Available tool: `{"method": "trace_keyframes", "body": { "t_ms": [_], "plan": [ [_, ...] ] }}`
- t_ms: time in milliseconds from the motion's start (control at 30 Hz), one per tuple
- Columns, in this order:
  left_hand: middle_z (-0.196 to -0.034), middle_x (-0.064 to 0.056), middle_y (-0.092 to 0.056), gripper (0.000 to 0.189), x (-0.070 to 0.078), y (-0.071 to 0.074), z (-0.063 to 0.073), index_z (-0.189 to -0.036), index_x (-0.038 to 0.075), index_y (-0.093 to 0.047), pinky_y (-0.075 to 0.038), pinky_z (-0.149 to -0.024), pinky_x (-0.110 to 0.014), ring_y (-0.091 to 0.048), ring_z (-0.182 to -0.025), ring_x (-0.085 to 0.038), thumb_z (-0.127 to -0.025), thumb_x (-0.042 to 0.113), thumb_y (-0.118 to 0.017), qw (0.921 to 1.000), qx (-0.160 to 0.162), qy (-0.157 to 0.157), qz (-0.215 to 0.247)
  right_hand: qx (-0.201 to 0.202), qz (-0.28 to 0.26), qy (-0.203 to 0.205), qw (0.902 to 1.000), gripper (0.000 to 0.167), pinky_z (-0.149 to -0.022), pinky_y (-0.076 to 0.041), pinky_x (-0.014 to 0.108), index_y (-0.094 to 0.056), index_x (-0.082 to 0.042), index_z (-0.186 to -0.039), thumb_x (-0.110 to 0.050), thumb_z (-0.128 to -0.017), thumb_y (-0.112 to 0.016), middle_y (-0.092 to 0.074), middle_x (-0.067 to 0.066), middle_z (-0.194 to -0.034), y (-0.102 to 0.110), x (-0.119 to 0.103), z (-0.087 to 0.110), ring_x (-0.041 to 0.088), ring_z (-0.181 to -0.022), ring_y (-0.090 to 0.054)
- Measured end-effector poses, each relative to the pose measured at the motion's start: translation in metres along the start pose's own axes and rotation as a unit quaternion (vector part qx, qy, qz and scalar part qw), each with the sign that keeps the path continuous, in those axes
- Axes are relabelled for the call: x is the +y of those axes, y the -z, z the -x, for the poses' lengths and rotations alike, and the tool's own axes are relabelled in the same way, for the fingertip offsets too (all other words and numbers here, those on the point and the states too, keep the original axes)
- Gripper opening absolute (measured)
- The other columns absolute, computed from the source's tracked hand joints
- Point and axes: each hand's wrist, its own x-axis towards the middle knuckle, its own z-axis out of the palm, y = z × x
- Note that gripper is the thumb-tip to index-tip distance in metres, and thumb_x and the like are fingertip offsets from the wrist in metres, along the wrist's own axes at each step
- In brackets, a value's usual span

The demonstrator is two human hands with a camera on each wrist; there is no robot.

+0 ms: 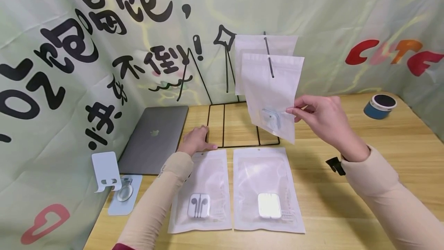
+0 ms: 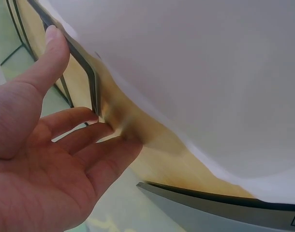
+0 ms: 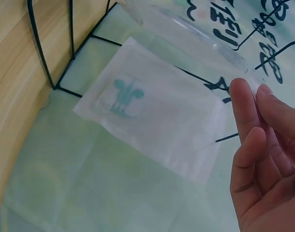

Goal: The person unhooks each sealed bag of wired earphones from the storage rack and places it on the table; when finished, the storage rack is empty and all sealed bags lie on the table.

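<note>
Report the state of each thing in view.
Front pouch, hanging on rack
Rear pouch, hanging
Left table pouch, lying flat
Right table pouch, lying flat
Wire rack, standing
Right hand, pinching front pouch
Left hand, touching rack
Laptop, closed
Blue cylinder, upright
White stand, upright
</note>
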Motion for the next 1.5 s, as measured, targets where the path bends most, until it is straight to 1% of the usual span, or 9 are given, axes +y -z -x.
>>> {"method": "trace_keyframes", "body": {
  "t_ms": [667,800,900,1000,1167,1267,1300,1400,1500],
  "plan": [
    [-0.155,-0.017,-0.034,0.087,-0.001,0.000,-0.001,-0.151,0.004,-0.038,-0.039,-0.103,-0.054,-0.039,-0.136,-0.036,-0.085,0.046,-0.076,1.0000,-0.003,-0.006,-0.003,-0.014,0.001,0.081,0.9966,0.024,-0.047,-0.039,0.015,-0.070,-0.021,-0.072,-0.005,-0.069,-0.088,-0.060,-0.018,-0.061,0.024,-0.036,0.024,-0.005,-0.051,-0.055],
    [-0.155,-0.017,-0.033,0.087,-0.003,-0.001,-0.003,-0.151,0.003,-0.038,-0.038,-0.104,-0.053,-0.038,-0.137,-0.036,-0.086,0.047,-0.075,0.9999,-0.005,-0.007,-0.007,-0.007,-0.011,0.089,0.9960,0.016,-0.050,-0.042,0.015,-0.071,-0.023,-0.074,-0.031,-0.085,-0.080,-0.060,-0.019,-0.063,0.028,-0.040,0.030,-0.005,-0.053,-0.056],
    [-0.155,-0.017,-0.034,0.087,-0.004,-0.002,-0.003,-0.151,0.003,-0.038,-0.039,-0.103,-0.053,-0.039,-0.136,-0.036,-0.085,0.048,-0.075,0.9999,-0.005,-0.007,-0.011,-0.002,-0.019,0.085,0.9962,0.036,-0.049,-0.040,0.014,-0.072,-0.024,-0.074,-0.052,-0.094,-0.062,-0.060,-0.020,-0.063,0.030,-0.044,0.033,-0.006,-0.053,-0.055],
    [-0.155,-0.017,-0.034,0.088,-0.004,-0.003,-0.002,-0.151,0.003,-0.038,-0.040,-0.102,-0.054,-0.040,-0.136,-0.036,-0.085,0.048,-0.075,0.9999,-0.007,-0.007,-0.012,0.007,-0.032,0.080,0.9963,0.042,-0.047,-0.037,0.013,-0.073,-0.023,-0.076,-0.057,-0.094,-0.056,-0.061,-0.019,-0.064,0.032,-0.049,0.036,-0.006,-0.051,-0.053],
    [-0.156,-0.018,-0.031,0.088,-0.003,-0.003,-0.002,-0.152,0.003,-0.037,-0.038,-0.104,-0.054,-0.037,-0.138,-0.037,-0.086,0.048,-0.075,0.9999,-0.008,-0.009,-0.009,0.016,-0.049,0.073,0.9960,0.039,-0.049,-0.040,0.012,-0.076,-0.020,-0.078,-0.053,-0.093,-0.061,-0.064,-0.016,-0.067,0.038,-0.054,0.039,-0.004,-0.053,-0.056],
    [-0.156,-0.018,-0.031,0.088,-0.003,-0.003,-0.002,-0.152,0.003,-0.037,-0.039,-0.103,-0.054,-0.038,-0.137,-0.037,-0.086,0.048,-0.075,0.9999,-0.006,-0.010,-0.009,0.015,-0.046,0.066,0.9966,0.011,-0.051,-0.042,0.011,-0.077,-0.019,-0.079,-0.027,-0.083,-0.082,-0.066,-0.014,-0.069,0.047,-0.051,0.042,-0.004,-0.055,-0.059],
    [-0.156,-0.018,-0.031,0.088,-0.003,-0.003,-0.002,-0.152,0.003,-0.037,-0.039,-0.103,-0.054,-0.038,-0.136,-0.037,-0.086,0.048,-0.075,0.9999,-0.005,-0.010,-0.010,0.009,-0.037,0.060,0.9975,0.010,-0.052,-0.043,0.011,-0.077,-0.019,-0.079,-0.018,-0.078,-0.087,-0.067,-0.014,-0.070,0.052,-0.049,0.043,-0.004,-0.056,-0.060],
    [-0.157,-0.018,-0.030,0.088,-0.003,-0.002,-0.002,-0.152,0.004,-0.037,-0.040,-0.102,-0.054,-0.038,-0.136,-0.037,-0.086,0.048,-0.074,0.9999,-0.004,-0.010,-0.013,0.003,-0.001,0.043,0.9991,0.037,-0.052,-0.043,0.011,-0.077,-0.022,-0.079,0.006,-0.058,-0.090,-0.067,-0.015,-0.070,0.066,-0.040,0.048,-0.006,-0.058,-0.061],
    [-0.157,-0.018,-0.029,0.088,-0.002,-0.002,-0.002,-0.152,0.004,-0.036,-0.039,-0.103,-0.054,-0.037,-0.138,-0.036,-0.086,0.048,-0.074,0.9998,-0.004,-0.010,-0.017,-0.015,0.028,0.021,0.9993,0.040,-0.053,-0.044,0.011,-0.076,-0.025,-0.079,0.005,-0.058,-0.090,-0.065,-0.018,-0.068,0.078,-0.028,0.055,-0.008,-0.059,-0.061]
  ]
}}
